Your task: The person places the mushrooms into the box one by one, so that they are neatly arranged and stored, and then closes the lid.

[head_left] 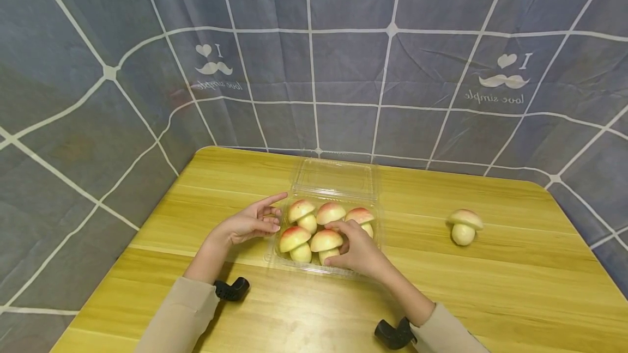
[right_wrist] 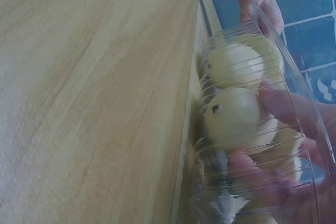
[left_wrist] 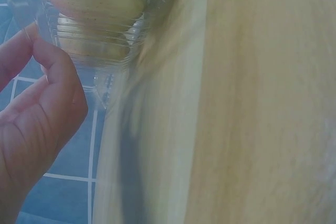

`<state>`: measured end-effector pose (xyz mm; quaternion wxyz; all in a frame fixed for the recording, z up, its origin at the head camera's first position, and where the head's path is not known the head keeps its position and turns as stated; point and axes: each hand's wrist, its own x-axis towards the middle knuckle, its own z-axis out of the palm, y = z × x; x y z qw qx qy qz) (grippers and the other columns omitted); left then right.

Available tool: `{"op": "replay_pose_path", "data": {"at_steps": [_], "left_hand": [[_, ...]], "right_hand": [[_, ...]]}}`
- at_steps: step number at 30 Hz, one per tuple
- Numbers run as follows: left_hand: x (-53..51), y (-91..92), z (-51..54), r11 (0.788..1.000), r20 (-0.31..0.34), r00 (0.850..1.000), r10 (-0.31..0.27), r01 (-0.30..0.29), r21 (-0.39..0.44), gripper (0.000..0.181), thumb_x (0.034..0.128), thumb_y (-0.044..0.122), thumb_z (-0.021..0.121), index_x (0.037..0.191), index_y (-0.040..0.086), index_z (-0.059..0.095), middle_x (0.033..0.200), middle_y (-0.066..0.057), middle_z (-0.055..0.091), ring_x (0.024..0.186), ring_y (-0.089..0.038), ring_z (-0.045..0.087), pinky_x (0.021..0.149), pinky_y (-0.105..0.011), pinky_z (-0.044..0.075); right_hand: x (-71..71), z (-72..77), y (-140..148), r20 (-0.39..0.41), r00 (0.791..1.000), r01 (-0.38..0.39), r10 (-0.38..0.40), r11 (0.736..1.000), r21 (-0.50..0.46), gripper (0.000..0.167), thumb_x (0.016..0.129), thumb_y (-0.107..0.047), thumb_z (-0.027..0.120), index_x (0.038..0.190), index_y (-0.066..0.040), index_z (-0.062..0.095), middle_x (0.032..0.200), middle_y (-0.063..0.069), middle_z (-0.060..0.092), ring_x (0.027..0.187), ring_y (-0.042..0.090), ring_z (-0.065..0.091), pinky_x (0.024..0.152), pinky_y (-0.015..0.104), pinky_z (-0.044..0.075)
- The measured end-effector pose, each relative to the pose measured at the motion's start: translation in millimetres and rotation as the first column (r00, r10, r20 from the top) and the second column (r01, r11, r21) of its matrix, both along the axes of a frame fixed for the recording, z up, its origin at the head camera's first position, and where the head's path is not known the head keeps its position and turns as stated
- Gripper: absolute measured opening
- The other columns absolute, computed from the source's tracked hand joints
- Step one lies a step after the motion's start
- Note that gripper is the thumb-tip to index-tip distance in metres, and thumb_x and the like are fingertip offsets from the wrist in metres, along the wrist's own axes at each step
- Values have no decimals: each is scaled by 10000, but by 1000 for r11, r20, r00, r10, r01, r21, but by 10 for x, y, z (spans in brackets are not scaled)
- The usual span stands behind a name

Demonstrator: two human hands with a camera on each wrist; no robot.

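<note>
A clear plastic clamshell box lies with its lid folded back, holding several mushroom-shaped fruits with yellow-red caps and pale stems. My right hand reaches into the box, thumb and fingers around the front middle mushroom-shaped fruit. Through the box wall in the right wrist view, the thumb and a finger show on either side of a pale round stem. At the box's left side, my left hand pinches the rim, its index finger stretched out. Its fingertips meet at the clear edge in the left wrist view.
Another mushroom-shaped fruit stands on the wooden table to the right of the box. A grey curtain with white lines hangs behind the table and along its sides. Black wrist devices sit on both forearms.
</note>
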<state>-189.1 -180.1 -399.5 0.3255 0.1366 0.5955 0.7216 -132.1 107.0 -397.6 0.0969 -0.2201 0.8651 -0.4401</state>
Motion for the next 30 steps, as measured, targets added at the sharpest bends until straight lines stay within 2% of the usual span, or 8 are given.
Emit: {"op": "replay_pose_path", "data": {"at_steps": [9, 14, 17, 24, 30], "left_hand": [[-1, 1, 1, 1000, -7, 1000, 1, -1, -2, 839, 827, -173, 511, 1502, 79, 81, 1017, -53, 399, 799, -82, 509, 693, -214, 488], [3, 0, 3, 1000, -6, 1000, 0, 0, 2, 841, 825, -178, 506, 1501, 75, 74, 1009, -43, 402, 795, -77, 506, 694, -210, 487], [2, -2, -3, 1000, -5, 1000, 2, -2, 0, 838, 827, -178, 505, 1501, 78, 79, 1009, -42, 403, 797, -78, 507, 695, -212, 488], [7, -1, 4, 1000, -2, 1000, 6, -6, -8, 835, 828, -179, 501, 1501, 79, 81, 1007, -42, 406, 809, -89, 518, 692, -215, 487], [11, -1, 8, 1000, -3, 1000, 4, -4, -7, 833, 830, -181, 495, 1501, 76, 73, 1009, -46, 403, 812, -90, 517, 692, -214, 486]], "right_hand": [[-29, 37, 82, 14, 1000, -23, 23, 998, -64, 601, 697, -100, 815, 1235, -52, 552, 1103, 162, 495, 752, 169, 599, 645, 226, 520], [-59, 83, 170, 96, 994, -40, 55, 988, -152, 587, 733, -92, 788, 1259, -34, 534, 1119, 208, 474, 800, 214, 622, 649, 267, 539], [-66, 119, 228, 142, 989, -14, 42, 981, -193, 584, 740, -79, 780, 1262, -25, 523, 1132, 241, 450, 832, 249, 628, 641, 293, 544], [-65, 197, 369, 157, 987, 44, -11, 978, -205, 582, 741, -98, 782, 1257, -28, 521, 1148, 261, 480, 873, 282, 623, 703, 321, 542], [-53, 254, 522, 186, 982, 85, -45, 973, -216, 603, 755, -98, 769, 1294, -22, 509, 1167, 240, 491, 929, 296, 598, 695, 325, 539]]}}
